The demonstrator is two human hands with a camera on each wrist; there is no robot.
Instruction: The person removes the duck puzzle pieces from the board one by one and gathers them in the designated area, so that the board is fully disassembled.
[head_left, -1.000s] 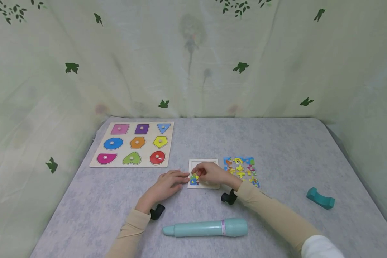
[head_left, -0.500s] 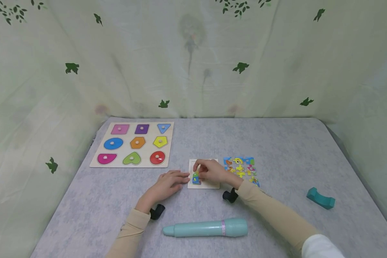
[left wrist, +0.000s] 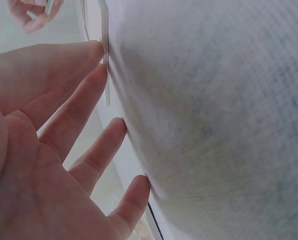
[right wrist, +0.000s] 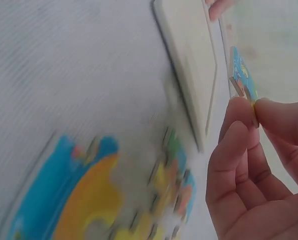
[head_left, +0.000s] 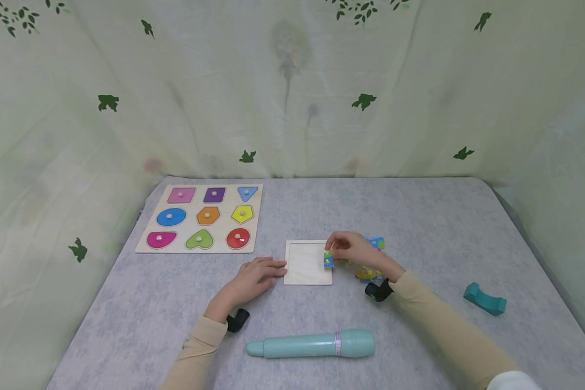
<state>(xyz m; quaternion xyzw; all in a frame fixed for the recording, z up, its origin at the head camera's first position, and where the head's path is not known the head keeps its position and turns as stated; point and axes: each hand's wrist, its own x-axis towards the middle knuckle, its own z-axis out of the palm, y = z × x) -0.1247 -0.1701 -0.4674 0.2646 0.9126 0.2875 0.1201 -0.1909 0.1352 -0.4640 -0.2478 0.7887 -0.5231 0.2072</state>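
Observation:
Between thumb and fingers, my right hand [head_left: 353, 247] pinches a blue and green puzzle piece [head_left: 328, 259], held up over the right rim of a white puzzle frame [head_left: 306, 262]. The right wrist view shows the puzzle piece [right wrist: 243, 75] tilted in the pinch, above the table. Fingertips of my left hand [head_left: 253, 279] touch the frame's left edge, with the fingers spread and nearly straight in the left wrist view. Several colourful puzzle pieces [head_left: 369, 274] lie right of the frame, partly hidden under my right hand and wrist. Inside the frame no piece shows.
A wooden shape board [head_left: 219, 238] with knobbed shapes lies at the back left. Nearest me is a pale teal microphone-shaped tube [head_left: 302, 345]. A teal curved block [head_left: 485, 299] lies at the right. Fabric walls border the table's back and sides.
My right hand has lifted the puzzle piece out of the frame's lower left corner and moved right with it to the frame's right rim. My left hand has stayed still.

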